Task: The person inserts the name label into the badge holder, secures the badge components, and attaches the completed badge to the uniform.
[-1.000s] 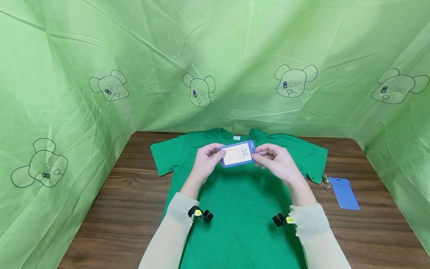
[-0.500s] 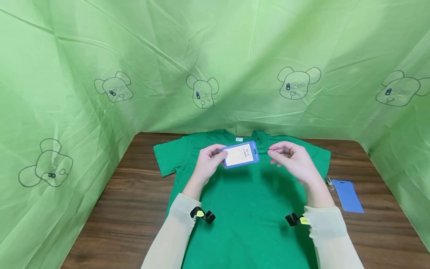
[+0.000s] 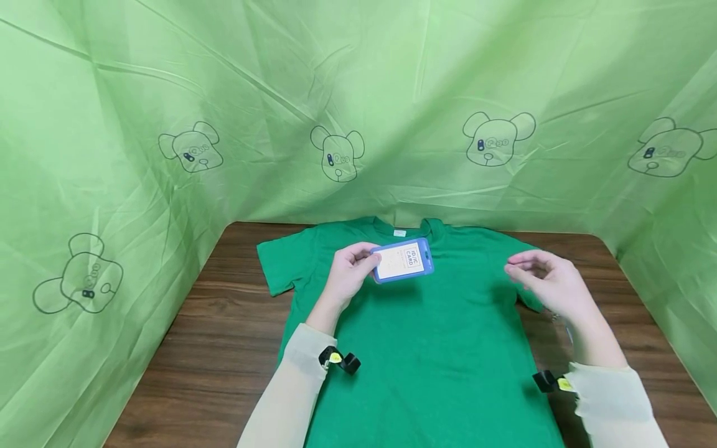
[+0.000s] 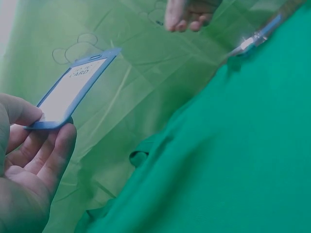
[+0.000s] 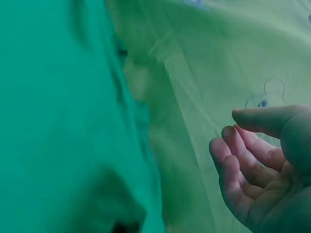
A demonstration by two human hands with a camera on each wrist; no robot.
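My left hand (image 3: 347,274) pinches one end of a blue ID card holder (image 3: 427,255) above the green T-shirt (image 3: 437,348). In the left wrist view, the thumb lies on the front of the card holder (image 4: 81,99) and the fingers are behind it. My right hand (image 3: 551,283) is over the shirt's right sleeve with loosely bent fingers and nothing in them. The right wrist view shows the same hand (image 5: 262,165) with its palm bare. A blue plastic piece with a metal clip (image 4: 247,44) lies beyond the shirt, largely hidden by my right wrist in the head view.
The shirt is spread flat on a dark wooden table (image 3: 224,348), collar toward the back. Light green cloth (image 3: 392,93) printed with bear heads walls in the back and both sides.
My right hand has let go of the card holder and moved right, toward the blue piece with the clip. The left hand keeps holding the card holder almost in place.
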